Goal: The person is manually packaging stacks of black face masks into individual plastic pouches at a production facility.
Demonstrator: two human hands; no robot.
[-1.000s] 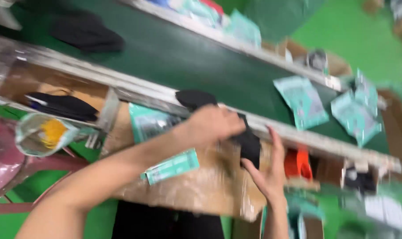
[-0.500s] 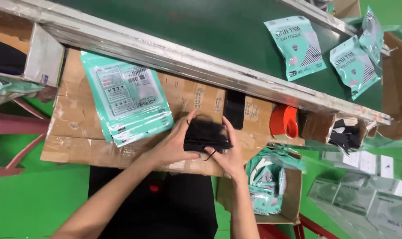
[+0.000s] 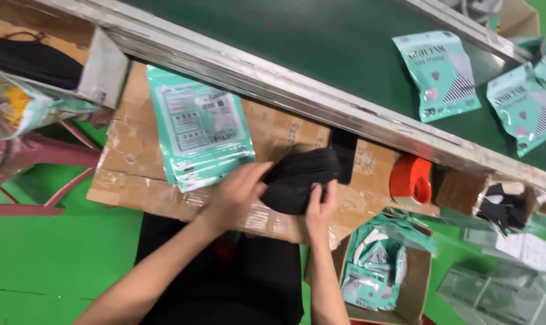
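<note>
— Hands? 
— Left hand [image 3: 240, 189] and right hand [image 3: 321, 207] pinch a black mask stack [image 3: 300, 179], fingers curled, on the cardboard counter [image 3: 134, 174].
— Packages?
— Teal pouches [image 3: 197, 132] just left; more [image 3: 439, 73] on the green belt [image 3: 321, 42].

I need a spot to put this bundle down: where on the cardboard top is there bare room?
Bare cardboard top shows left of the teal packet stack, and a smaller strip between the black bundle and the orange tape roll. The middle is crowded: left hand and right hand hold the bundle there, beside the stack.
</note>
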